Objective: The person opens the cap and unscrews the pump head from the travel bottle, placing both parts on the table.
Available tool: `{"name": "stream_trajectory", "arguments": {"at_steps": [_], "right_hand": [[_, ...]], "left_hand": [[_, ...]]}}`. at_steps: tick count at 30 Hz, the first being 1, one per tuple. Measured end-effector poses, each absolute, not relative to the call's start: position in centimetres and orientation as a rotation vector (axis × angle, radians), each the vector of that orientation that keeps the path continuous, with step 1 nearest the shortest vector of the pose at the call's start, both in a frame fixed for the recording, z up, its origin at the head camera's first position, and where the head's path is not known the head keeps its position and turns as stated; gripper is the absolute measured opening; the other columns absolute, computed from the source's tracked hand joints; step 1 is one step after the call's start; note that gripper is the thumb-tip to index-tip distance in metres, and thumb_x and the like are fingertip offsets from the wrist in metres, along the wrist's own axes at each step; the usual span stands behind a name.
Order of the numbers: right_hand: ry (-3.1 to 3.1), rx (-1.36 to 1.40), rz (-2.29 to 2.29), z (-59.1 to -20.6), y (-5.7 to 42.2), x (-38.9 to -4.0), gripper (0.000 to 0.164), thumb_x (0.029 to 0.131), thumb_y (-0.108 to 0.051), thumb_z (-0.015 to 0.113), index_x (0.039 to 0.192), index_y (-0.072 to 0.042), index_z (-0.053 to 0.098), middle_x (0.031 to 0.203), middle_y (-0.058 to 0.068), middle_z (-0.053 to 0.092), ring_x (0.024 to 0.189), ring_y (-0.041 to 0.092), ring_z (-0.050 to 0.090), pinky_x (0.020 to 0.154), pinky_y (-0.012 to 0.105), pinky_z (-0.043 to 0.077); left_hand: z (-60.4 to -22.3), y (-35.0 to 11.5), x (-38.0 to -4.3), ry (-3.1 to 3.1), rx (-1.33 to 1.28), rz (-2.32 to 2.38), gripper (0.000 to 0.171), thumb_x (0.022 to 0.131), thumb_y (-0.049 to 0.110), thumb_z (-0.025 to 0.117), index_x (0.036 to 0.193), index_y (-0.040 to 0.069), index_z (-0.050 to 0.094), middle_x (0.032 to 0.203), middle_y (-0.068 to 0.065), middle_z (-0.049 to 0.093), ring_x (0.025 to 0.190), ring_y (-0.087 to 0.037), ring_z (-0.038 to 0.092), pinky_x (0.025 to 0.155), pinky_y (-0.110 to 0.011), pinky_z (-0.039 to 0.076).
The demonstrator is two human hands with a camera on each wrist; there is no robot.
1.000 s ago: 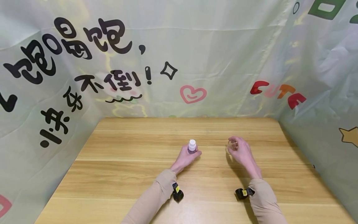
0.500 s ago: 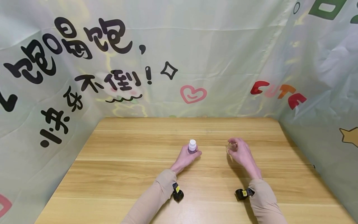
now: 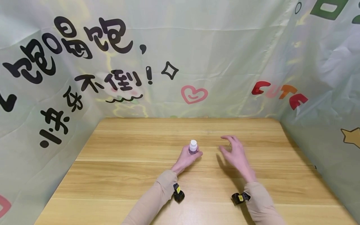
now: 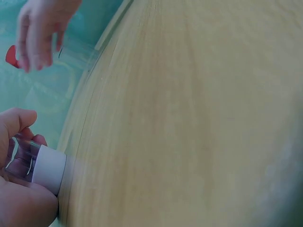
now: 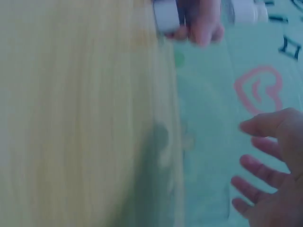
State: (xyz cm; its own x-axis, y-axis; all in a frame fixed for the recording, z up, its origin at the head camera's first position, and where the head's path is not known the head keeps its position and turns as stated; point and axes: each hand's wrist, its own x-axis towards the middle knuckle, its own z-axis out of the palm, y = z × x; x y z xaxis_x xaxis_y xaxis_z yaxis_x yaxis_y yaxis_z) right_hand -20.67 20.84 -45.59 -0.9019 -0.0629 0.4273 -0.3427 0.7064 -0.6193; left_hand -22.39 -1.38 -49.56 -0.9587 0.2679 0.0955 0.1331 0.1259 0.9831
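In the head view, a small purple-tinted bottle (image 3: pixel 193 146) with a white cap stands upright in my left hand (image 3: pixel 187 157), whose fingers curl round its middle. The left wrist view shows the bottle's white lower end (image 4: pixel 50 169) close to the tabletop. To its right, my right hand (image 3: pixel 234 153) is held over the table, fingers and thumb spread apart and nothing between them. Just below its fingers, the left wrist view shows a faint clear cup-like thing (image 4: pixel 79 53) on the table. In the right wrist view, the right hand's fingers (image 5: pixel 258 172) reach toward the bottle's side.
The wooden table (image 3: pixel 126 181) runs back to a pale printed cloth (image 3: pixel 225 56) with lettering and a pink heart. Cloth also hangs along both sides. A small black camera is strapped to each sleeve, the left one (image 3: pixel 178 194) and the right one (image 3: pixel 239 198).
My right hand has moved left, toward the bottle, and its fingers have gone from curled close together to spread. My left hand and the bottle stay where they were.
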Motion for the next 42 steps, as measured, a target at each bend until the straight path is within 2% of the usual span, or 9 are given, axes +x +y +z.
{"name": "stream_trajectory", "arguments": {"at_steps": [5,11,17,22,30,34,38,42], "right_hand": [[-2.357,0.506,1.16,-45.1,17.7,-20.1,0.037,0.087,-0.002,0.072,0.122,0.004,0.064,0.119,0.023,0.066,0.109,0.043,0.063,0.095,0.057,0.051],[-2.298,0.699,1.402,-44.4,14.3,-19.5,0.042,0.085,0.001,0.074,0.125,0.005,0.061,0.122,0.021,0.065,0.107,0.04,0.065,0.094,0.049,0.056],[-2.329,0.753,1.331,-44.3,12.4,-19.6,0.045,0.079,0.003,0.079,0.122,0.003,0.063,0.119,0.018,0.064,0.103,0.031,0.068,0.089,0.038,0.06],[-2.332,0.734,1.254,-44.3,11.7,-19.7,0.04,0.079,0.004,0.079,0.117,0.001,0.066,0.114,0.016,0.066,0.098,0.028,0.069,0.084,0.031,0.061],[-2.345,0.658,1.182,-44.2,11.2,-19.7,0.038,0.079,-0.001,0.081,0.115,0.0,0.067,0.11,0.016,0.069,0.099,0.031,0.07,0.084,0.038,0.061],[-2.357,0.628,1.172,-44.1,10.9,-19.6,0.038,0.079,-0.002,0.081,0.114,0.0,0.068,0.11,0.016,0.069,0.099,0.031,0.069,0.086,0.041,0.06],[-2.374,0.588,1.178,-44.0,10.7,-19.5,0.041,0.078,-0.005,0.083,0.116,0.0,0.067,0.111,0.017,0.069,0.099,0.03,0.069,0.089,0.042,0.059],[-2.387,0.548,1.187,-44.0,10.4,-19.6,0.044,0.076,-0.006,0.084,0.115,0.001,0.066,0.109,0.017,0.068,0.094,0.029,0.068,0.085,0.04,0.059]], "left_hand": [[-49.3,-1.3,-22.2,2.291,0.421,1.963,0.013,0.087,0.001,0.07,0.093,-0.005,0.06,0.084,-0.001,0.057,0.078,-0.007,0.051,0.081,-0.025,0.043],[-48.6,-1.5,-21.9,2.289,0.444,1.985,0.013,0.086,-0.004,0.067,0.096,-0.011,0.062,0.085,-0.008,0.062,0.079,-0.009,0.053,0.082,-0.025,0.046],[-49.4,-1.5,-22.4,2.262,0.437,1.996,0.027,0.087,0.0,0.068,0.112,-0.008,0.065,0.102,-0.023,0.069,0.089,-0.007,0.059,0.089,-0.023,0.05],[-49.8,-1.5,-22.8,2.297,0.449,2.019,0.031,0.083,0.002,0.073,0.112,-0.007,0.067,0.107,-0.027,0.07,0.092,-0.011,0.064,0.092,-0.025,0.053],[-50.0,-1.3,-23.2,2.398,0.423,2.005,0.025,0.078,-0.003,0.068,0.102,-0.008,0.071,0.1,-0.026,0.073,0.088,-0.014,0.067,0.087,-0.025,0.056],[-49.9,-1.3,-23.2,2.412,0.441,2.001,0.023,0.081,-0.002,0.067,0.102,-0.011,0.07,0.1,-0.028,0.072,0.086,-0.01,0.064,0.085,-0.021,0.054],[-47.7,-1.4,-21.9,2.403,0.496,1.981,0.02,0.084,-0.004,0.066,0.101,-0.016,0.067,0.099,-0.033,0.07,0.083,-0.006,0.061,0.083,-0.018,0.052],[-46.2,-1.7,-21.0,2.37,0.519,2.0,0.02,0.083,-0.007,0.061,0.099,-0.019,0.065,0.097,-0.034,0.069,0.079,0.0,0.056,0.082,-0.016,0.05]]}}
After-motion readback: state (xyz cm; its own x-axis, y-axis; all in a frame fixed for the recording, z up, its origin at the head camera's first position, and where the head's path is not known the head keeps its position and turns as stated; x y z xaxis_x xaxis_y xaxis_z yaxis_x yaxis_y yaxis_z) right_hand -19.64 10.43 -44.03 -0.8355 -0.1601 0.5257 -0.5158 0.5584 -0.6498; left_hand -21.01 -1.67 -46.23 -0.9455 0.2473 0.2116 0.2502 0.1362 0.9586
